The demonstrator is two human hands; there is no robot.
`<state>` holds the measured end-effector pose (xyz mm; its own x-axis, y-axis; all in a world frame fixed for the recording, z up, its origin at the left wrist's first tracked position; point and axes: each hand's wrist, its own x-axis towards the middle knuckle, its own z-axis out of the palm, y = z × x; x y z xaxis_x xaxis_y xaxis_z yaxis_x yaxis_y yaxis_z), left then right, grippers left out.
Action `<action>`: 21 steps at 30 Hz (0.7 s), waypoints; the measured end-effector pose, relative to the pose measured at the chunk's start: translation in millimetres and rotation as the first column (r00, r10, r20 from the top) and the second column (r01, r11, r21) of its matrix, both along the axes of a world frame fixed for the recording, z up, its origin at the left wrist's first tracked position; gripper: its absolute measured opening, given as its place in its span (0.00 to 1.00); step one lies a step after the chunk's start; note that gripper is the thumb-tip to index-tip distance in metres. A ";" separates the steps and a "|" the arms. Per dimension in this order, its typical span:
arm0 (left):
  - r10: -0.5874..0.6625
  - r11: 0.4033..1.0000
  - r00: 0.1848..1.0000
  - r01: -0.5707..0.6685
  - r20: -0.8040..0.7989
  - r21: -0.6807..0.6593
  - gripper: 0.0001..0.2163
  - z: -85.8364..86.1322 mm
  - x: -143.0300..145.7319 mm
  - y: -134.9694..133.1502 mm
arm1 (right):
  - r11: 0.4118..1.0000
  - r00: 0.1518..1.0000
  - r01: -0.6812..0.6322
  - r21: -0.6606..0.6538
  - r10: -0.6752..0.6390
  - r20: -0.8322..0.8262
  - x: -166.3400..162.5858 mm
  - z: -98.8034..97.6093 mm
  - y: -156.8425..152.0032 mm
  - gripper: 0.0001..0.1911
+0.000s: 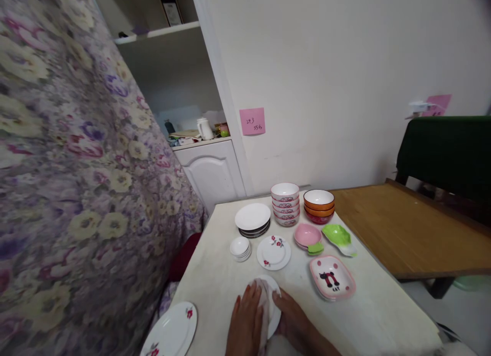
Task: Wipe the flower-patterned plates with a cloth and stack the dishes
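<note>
My left hand [245, 320] lies flat on a white cloth [264, 299] pressed onto a white plate [275, 315] near the table's front edge. My right hand [295, 317] grips the plate's right rim, fingers curled under it. Just beyond stand a flowered white saucer [273, 252], a small stack of white dishes [240, 248], and a pink square plate with a cat drawing [332, 277].
Further back on the pale table [215, 289] are stacked white plates [252, 218], a stack of red-patterned bowls [285, 203], orange bowls [318, 205], a pink dish [307, 237] and a green leaf dish [338, 237]. A flowered plate [172, 332] overhangs the front left edge. A wooden table [406, 228] adjoins at right; floral fabric [76, 192] hangs left.
</note>
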<state>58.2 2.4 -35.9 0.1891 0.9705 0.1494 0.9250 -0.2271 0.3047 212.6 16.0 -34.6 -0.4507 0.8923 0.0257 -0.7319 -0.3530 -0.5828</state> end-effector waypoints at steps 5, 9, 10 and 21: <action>0.081 0.997 0.997 -0.081 0.013 0.002 0.23 -18.2 -24.8 -5.9 | 1.000 0.999 0.014 0.002 -0.014 0.048 -2.5 -0.9 -1.6 0.26; 0.053 0.998 0.998 -0.054 0.027 0.041 0.24 -46.9 -36.5 -23.0 | 0.997 0.989 0.064 -0.031 -0.059 0.136 -3.7 4.2 -1.6 0.30; 0.072 0.996 0.995 -0.075 0.072 0.040 0.25 -49.2 -34.6 -26.0 | 0.995 0.986 0.089 -0.043 -0.082 0.145 -3.7 5.4 -1.8 0.30; 0.339 0.941 0.667 -0.232 0.664 -0.247 0.26 20.3 -13.2 7.5 | 0.972 0.949 0.227 0.066 -0.236 0.207 -1.1 2.1 -1.8 0.25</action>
